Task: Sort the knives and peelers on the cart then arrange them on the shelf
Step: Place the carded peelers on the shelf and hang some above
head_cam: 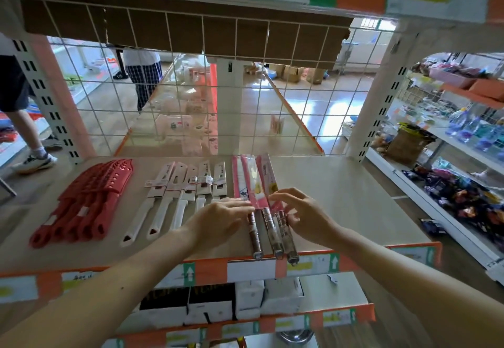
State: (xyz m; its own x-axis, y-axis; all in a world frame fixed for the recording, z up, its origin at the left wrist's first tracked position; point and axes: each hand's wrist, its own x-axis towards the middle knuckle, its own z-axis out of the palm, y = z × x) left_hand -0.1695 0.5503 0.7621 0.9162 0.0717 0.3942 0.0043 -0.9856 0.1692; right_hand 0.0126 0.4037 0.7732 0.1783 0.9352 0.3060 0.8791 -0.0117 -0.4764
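Your left hand lies open, fingers straight against the three pink-sleeved knives. Your right hand, fingers loosely spread, touches their right side. Their handle ends reach the shelf's front edge. White-handled knives and red knives lie leftward.

2 bare forearms end in the bare left grip and right grip, both with long slim fingers. 1 small dark mole marks the upper side of the left forearm.

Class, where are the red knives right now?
In the head view, the red knives lie at the shelf's left end, left of the white knives.
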